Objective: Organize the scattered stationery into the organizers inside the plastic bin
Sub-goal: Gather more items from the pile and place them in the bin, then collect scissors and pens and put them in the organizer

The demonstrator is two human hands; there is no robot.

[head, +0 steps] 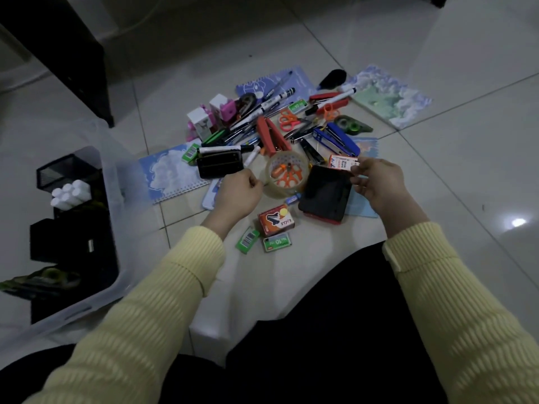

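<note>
My right hand (376, 182) is pinching the orange-and-white box (341, 163) off the stationery pile (271, 121), I'd guess to carry it to the plastic bin (124, 185) on my left. Left hand (239, 191) sits curled beside the tape roll (287, 173), can't tell if its fingers (253, 182) hold anything.

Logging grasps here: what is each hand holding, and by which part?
Right hand pinches the whiteboard-marker box by its right end. Left hand, curled beside the tape roll: cannot tell.
</note>
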